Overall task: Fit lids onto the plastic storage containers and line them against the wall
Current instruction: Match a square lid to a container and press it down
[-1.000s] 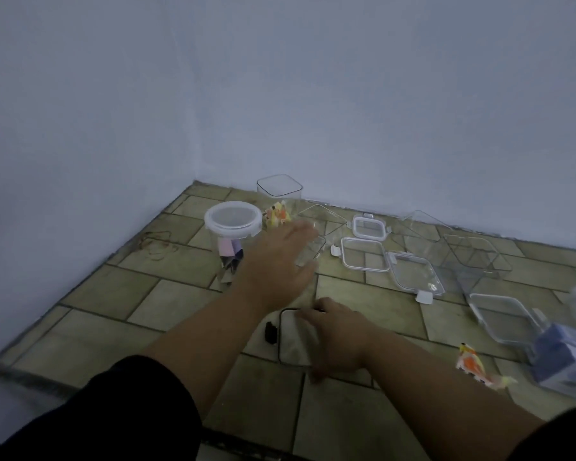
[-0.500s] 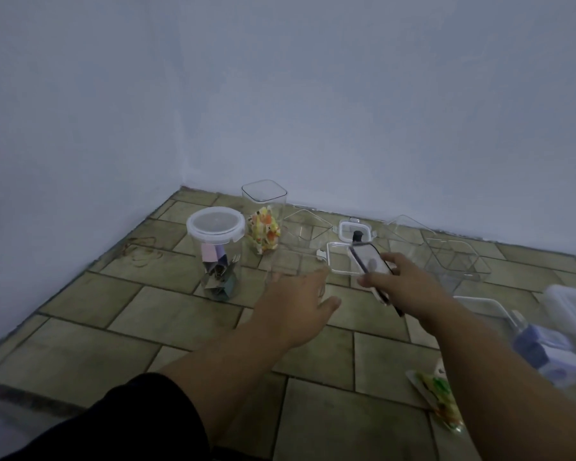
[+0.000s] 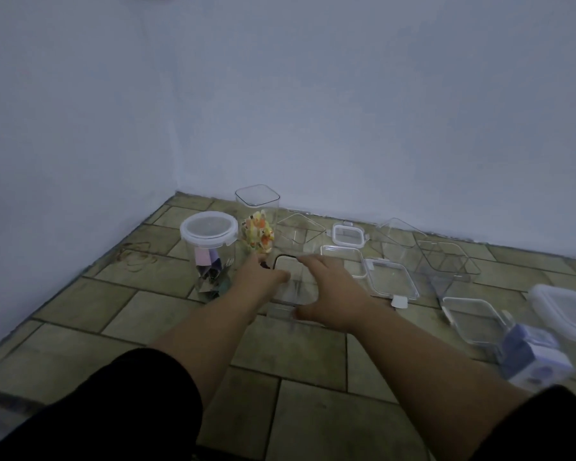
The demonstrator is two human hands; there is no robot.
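Observation:
A clear square container (image 3: pixel 288 287) stands on the tiled floor in front of me, and a black-rimmed lid (image 3: pixel 285 266) lies on its top. My right hand (image 3: pixel 326 294) grips the lid from the right. My left hand (image 3: pixel 258 276) holds the container's left side. A round lidded jar (image 3: pixel 209 252) with folded paper stands to the left. Behind it, a tall open square container (image 3: pixel 258 214) holds colourful pieces. Loose clear lids (image 3: pixel 391 282) and open boxes (image 3: pixel 446 264) lie to the right.
The blue wall (image 3: pixel 346 111) runs along the back, with a corner at the left. A lidded white-rimmed box (image 3: pixel 566 311) and a small purple-and-white box (image 3: pixel 532 357) sit at the far right. A small lid (image 3: pixel 348 234) lies near the wall.
My right hand carried the black-rimmed lid from the floor over onto the clear square container. My left hand moved onto the container's side. The view shifted slightly.

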